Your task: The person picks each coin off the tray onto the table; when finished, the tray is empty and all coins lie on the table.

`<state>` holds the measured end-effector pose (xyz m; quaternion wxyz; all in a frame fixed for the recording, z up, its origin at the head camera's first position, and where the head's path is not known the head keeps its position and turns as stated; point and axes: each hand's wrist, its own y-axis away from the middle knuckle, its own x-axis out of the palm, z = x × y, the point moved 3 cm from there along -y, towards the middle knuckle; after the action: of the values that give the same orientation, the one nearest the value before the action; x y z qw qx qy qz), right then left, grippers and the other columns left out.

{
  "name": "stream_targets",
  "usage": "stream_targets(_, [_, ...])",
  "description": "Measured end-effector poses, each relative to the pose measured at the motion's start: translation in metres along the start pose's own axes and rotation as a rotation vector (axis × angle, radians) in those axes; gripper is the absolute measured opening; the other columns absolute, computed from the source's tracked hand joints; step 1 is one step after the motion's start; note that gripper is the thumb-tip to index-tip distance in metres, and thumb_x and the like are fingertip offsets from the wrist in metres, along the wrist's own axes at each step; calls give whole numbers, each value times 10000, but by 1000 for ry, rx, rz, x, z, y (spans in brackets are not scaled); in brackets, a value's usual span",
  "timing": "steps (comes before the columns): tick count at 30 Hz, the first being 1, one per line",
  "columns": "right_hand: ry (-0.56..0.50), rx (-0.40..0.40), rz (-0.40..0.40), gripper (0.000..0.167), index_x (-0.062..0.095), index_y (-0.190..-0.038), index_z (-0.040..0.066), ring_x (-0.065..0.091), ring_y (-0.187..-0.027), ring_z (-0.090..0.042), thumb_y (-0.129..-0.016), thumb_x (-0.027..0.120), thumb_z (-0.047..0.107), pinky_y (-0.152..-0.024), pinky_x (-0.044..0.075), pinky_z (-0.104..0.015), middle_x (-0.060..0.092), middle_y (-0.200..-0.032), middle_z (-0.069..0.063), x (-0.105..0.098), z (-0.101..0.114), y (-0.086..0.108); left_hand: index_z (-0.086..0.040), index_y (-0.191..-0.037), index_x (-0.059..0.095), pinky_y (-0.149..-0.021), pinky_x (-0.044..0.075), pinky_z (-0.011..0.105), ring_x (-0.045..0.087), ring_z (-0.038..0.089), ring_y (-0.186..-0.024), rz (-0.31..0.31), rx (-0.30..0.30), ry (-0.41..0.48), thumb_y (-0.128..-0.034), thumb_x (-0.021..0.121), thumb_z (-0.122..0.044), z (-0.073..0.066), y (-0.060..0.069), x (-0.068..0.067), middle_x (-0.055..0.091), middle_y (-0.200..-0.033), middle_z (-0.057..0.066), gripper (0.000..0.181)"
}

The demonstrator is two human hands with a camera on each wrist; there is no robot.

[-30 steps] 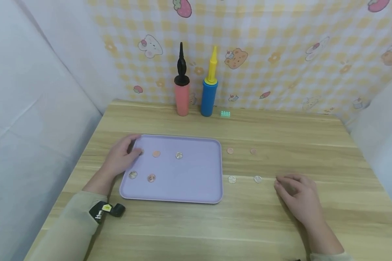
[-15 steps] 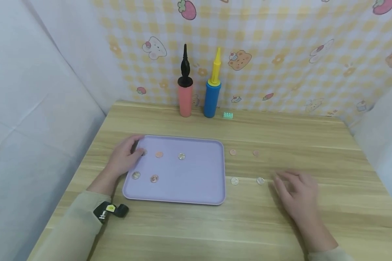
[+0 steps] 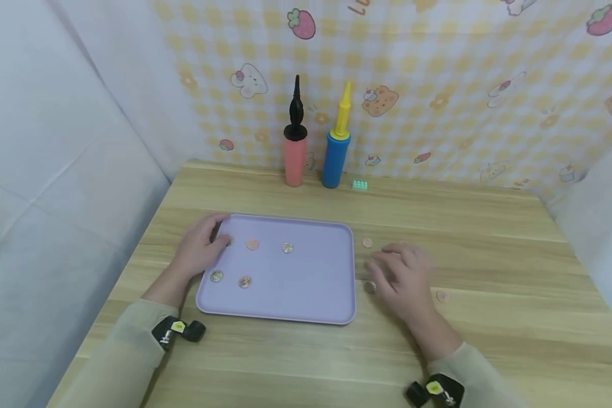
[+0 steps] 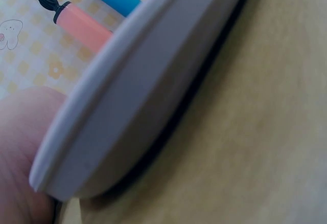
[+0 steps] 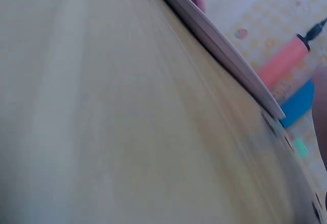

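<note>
The light purple tray (image 3: 306,289) lies on the table, with several coins on it, such as the copper one (image 3: 252,244) and the silver one (image 3: 288,248). My left hand (image 3: 198,249) grips its left edge, thumb over the rim and partly covering a coin. To the right of the tray, my right hand (image 3: 405,277) is low over the table with thumb and fingers apart. Just left of its thumb is a silver coin (image 3: 370,287) that looks dark and perhaps tilted. A copper coin (image 3: 367,243) lies beyond the fingertips; another copper coin (image 3: 442,296) lies right of the wrist.
At the back stand a pink hand pump (image 3: 294,161) with a black top and a blue hand pump (image 3: 335,161) with a yellow nozzle. Beside them sits a small mint toy brick (image 3: 359,185). A patterned cloth (image 3: 438,130) hangs behind the table (image 3: 296,362).
My right hand has moved left to the coins beside the tray, uncovering a copper coin and hiding a silver one. The left hand still holds the tray; the head view has shifted slightly.
</note>
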<state>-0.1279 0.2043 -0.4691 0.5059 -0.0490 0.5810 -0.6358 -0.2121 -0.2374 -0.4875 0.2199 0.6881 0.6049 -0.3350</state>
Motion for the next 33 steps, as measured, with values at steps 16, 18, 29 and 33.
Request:
stream_targets(16, [-79, -189, 129, 138, 804, -991, 87, 681, -905, -277, -912, 711, 152, -815, 560, -446, 732, -952, -40, 81, 53, -41, 14, -1534, 508, -1233, 276, 644, 400, 486, -1488, -1, 1, -3, -1048, 602, -110, -2, 0, 0, 495, -1567, 281, 510])
stream_targets(18, [-79, -202, 143, 132, 806, -985, 89, 681, -901, -270, -908, 712, 143, -829, 570, -440, 733, -941, -37, 89, 60, -44, 18, -1532, 509, -1237, 273, 637, 401, 481, -1489, -1, -1, -4, -1049, 602, -110, -2, 1, 0, 497, -1567, 279, 508])
stream_targets(29, [23, 97, 560, 481, 697, -1411, 193, 530, -1301, -344, -985, 710, 415, -1120, 413, -539, 625, -1374, -117, 122, 62, -42, -8, -1554, 499, -1238, 265, 639, 387, 474, -1499, 7, -26, 11, -1080, 581, -345, -3, 3, -2, 474, -1591, 265, 587])
stream_targets(33, [114, 174, 757, 654, 495, -1612, 310, 376, -1455, -381, -1033, 579, 601, -1202, 293, -591, 438, -1606, -137, 128, 59, -34, -8, -1550, 503, -1234, 273, 638, 396, 471, -1493, 4, -21, 3, -1074, 589, -350, -3, 3, -2, 480, -1587, 264, 593])
